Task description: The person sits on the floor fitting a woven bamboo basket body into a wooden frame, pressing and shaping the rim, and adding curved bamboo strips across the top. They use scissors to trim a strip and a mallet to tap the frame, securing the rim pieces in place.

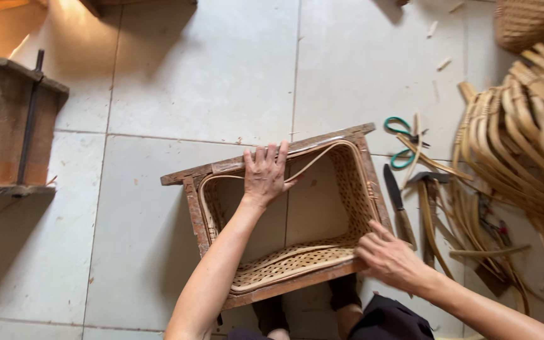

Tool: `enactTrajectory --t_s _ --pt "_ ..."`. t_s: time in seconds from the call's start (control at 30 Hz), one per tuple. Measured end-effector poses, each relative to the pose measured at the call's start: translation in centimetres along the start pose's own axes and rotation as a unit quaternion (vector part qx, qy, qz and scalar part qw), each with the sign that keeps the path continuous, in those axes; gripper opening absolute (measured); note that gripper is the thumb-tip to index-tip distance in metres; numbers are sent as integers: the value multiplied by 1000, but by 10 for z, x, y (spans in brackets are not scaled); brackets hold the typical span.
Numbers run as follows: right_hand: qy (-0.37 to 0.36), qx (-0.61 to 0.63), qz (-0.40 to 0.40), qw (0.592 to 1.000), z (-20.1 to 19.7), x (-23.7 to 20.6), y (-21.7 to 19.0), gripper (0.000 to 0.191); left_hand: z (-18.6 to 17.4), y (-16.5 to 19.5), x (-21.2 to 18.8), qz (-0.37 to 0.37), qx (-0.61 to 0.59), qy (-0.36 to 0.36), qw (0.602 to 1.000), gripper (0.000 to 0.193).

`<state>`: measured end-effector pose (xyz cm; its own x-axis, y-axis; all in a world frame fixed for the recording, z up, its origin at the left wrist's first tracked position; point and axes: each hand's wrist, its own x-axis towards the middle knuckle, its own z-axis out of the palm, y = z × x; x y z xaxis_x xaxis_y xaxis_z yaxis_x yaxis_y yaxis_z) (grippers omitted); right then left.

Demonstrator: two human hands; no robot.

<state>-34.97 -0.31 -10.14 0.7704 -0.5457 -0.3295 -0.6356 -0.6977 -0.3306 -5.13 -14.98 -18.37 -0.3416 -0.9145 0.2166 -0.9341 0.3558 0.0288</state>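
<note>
L hand fingers hidden over frame edge.

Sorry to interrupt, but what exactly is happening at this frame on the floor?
A person is working a woven basket wall inside a rectangular wooden frame on the tiled floor. The left hand presses on the far rail, where a bamboo rim strip bows loose from the frame. The right hand rests at the near right corner. Green-handled scissors, a knife and a pile of curved bamboo strips lie to the right.
</note>
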Motion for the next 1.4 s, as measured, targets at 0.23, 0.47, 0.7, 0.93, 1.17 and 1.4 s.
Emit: enactTrajectory --t_s 0.23,0.47,0.7,0.93,1.17,1.4 --pt "-22 149 -155 976 25 104 -52 32 -2 3 -1 -31 -23 -51 998 117" --pt "-87 137 -166 973 36 112 -60 35 -4 3 -6 -19 -19 -46 999 115" --pt "-16 81 -179 980 52 112 -71 38 -1 4 -7 -16 -18 -38 999 115" --pt "-120 202 -205 950 48 127 -65 36 -7 4 -8 -18 -22 -28 999 114" --pt "-134 287 -167 934 38 136 -59 39 -11 3 -7 -17 -35 -24 999 112" --pt "-193 335 -139 912 28 140 -56 42 -10 -2 -6 -5 -33 -5 999 109"
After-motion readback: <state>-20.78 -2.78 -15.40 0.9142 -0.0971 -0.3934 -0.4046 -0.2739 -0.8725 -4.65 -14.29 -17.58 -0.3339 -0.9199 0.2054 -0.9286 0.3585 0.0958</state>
